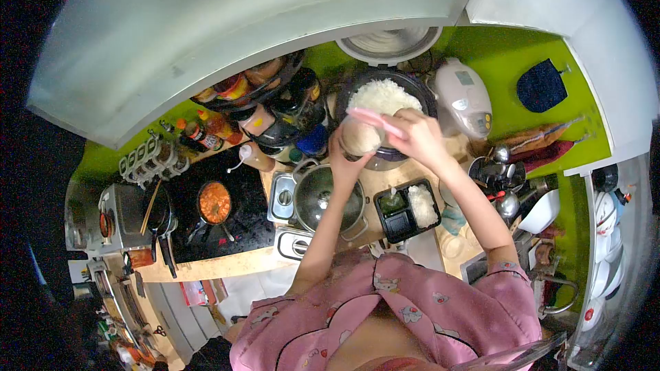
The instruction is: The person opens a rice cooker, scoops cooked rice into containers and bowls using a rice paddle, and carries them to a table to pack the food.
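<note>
My right hand (416, 136) grips the handle of a pink rice paddle (366, 117), its blade slanting over a small bowl. My left hand (342, 159) is wrapped round that pale, round bowl (360, 139), which looks to have rice in it. Both hands are at the near rim of an open rice cooker (430, 96). White rice (386, 96) is heaped inside the cooker. Nearer to me lies a black divided food tray (397, 225), with rice in its right compartment and something green in the upper left one.
A glass-lidded pot (323, 192) and lidded steel containers (283, 196) stand to the left. Farther left, a pan of orange-red food (214, 202) sits on the black cooktop (251, 233). A white electric appliance (464, 96) stands right of the cooker, with utensils nearby. Cabinets (275, 0) overhang.
</note>
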`<action>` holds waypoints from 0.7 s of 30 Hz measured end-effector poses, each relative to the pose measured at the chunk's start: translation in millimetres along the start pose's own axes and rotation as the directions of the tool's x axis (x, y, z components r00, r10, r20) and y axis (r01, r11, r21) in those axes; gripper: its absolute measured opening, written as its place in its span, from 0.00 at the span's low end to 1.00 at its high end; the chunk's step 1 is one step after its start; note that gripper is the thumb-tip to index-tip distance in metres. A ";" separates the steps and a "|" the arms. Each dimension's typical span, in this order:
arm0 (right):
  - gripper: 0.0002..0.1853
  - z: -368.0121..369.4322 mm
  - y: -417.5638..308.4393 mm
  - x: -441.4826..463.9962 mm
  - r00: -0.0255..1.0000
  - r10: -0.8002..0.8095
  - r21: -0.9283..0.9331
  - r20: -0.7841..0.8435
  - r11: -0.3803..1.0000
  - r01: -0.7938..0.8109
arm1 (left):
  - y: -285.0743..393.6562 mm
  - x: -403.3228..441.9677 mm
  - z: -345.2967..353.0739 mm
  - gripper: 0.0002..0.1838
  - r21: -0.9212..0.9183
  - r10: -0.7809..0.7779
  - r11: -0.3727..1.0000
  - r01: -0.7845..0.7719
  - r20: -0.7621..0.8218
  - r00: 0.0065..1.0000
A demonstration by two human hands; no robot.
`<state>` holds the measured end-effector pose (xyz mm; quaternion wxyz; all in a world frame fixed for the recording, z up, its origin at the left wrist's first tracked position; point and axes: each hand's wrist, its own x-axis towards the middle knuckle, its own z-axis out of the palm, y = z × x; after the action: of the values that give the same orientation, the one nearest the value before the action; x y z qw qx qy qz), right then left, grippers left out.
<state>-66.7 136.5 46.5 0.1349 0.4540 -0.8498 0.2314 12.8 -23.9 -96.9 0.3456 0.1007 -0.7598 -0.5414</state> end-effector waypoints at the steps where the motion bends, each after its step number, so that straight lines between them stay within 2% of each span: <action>1: 0.19 -13.7 -5.7 3.9 0.999 0.005 -0.002 -0.041 1.000 -0.005 | 2.1 -1.0 -1.0 0.49 0.000 -0.011 1.000 0.011 0.002 1.000; 2: 0.19 -24.9 -9.7 7.0 0.997 0.009 -0.003 -0.081 1.000 -0.010 | 3.0 -1.9 -1.3 0.50 -0.001 -0.024 1.000 0.024 0.004 1.000; 3: 0.19 -30.8 -11.6 8.1 0.999 -0.015 0.017 -0.048 1.000 0.016 | 0.5 -3.1 -1.0 0.50 0.033 -0.022 0.999 0.022 -0.010 1.000; 6: 0.20 -17.1 -18.2 0.4 0.978 -0.071 -0.088 0.199 0.992 0.089 | -11.3 -9.0 0.8 0.49 0.108 -0.014 0.994 0.017 -0.027 1.000; 11: 0.20 20.0 -25.8 -6.2 0.993 -0.066 -0.230 0.096 0.969 0.087 | -18.8 -6.8 7.1 0.49 0.144 0.033 0.989 -0.023 -0.064 0.997; 14: 0.18 32.5 -33.0 -15.9 0.996 -0.079 -0.258 0.042 0.962 0.087 | -26.6 -7.9 15.0 0.50 0.205 -0.029 0.977 0.049 -0.100 0.995; 18: 0.20 11.9 -41.6 -12.6 0.998 -0.011 -0.133 -0.057 0.991 0.003 | -27.6 -2.9 12.4 0.50 0.144 -0.010 0.989 0.019 -0.063 0.998; 21: 0.20 -3.0 -46.6 -7.6 1.000 0.013 -0.083 0.021 0.996 -0.011 | -20.4 -3.6 8.8 0.50 0.146 -0.009 0.989 0.017 -0.055 0.998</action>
<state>-23.6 121.1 58.4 0.1431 0.4453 -0.8628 0.1918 5.4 -23.3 -118.1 0.3543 0.1455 -0.7870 -0.4836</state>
